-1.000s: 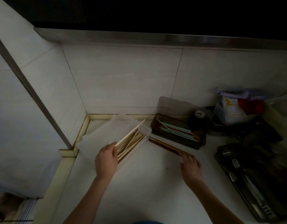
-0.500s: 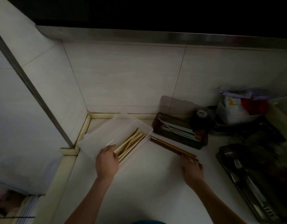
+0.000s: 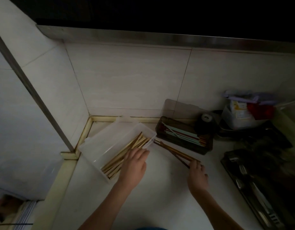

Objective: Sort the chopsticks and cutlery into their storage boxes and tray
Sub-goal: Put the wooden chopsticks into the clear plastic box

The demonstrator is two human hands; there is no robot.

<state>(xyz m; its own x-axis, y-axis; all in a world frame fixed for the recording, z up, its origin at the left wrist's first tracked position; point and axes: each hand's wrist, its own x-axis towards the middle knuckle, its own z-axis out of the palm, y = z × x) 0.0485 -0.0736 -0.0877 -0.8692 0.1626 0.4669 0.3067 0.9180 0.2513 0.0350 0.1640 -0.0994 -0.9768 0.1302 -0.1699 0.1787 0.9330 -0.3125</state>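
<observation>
A clear plastic box [image 3: 100,143] lies in the counter corner with several pale wooden chopsticks [image 3: 126,153] inside. My left hand [image 3: 135,165] rests over the box's near rim, fingers on the chopsticks. Several dark brown chopsticks [image 3: 173,151] lie on the counter just right of the box; my right hand [image 3: 197,173] pinches their near ends. A dark box [image 3: 185,143] behind them holds pale green and red chopsticks. A dark cutlery tray [image 3: 259,201] with a fork and other cutlery sits at the right.
Tiled walls close the corner at the back and left. A black roll [image 3: 205,120], a white container [image 3: 239,117] with packets and dark clutter crowd the back right. The white counter [image 3: 160,196] lies between my arms.
The pale chopstick that stuck up from the clear box now lies flat inside. My left hand moved onto the chopsticks. My right hand took hold of the dark chopsticks' near ends.
</observation>
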